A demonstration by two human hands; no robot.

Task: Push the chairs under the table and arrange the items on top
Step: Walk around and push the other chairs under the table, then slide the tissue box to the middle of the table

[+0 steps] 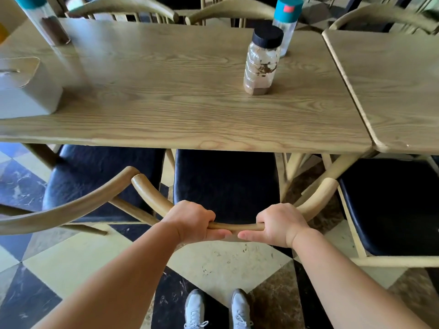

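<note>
Head cam, close, looks fwd-down over table (pixel 190 110).

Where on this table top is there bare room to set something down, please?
The widest free patch is the middle of the table, between the white box at left and the black-capped jar at right, reaching the near edge. It is crowded by that jar and the teal-capped bottle behind it.
</note>
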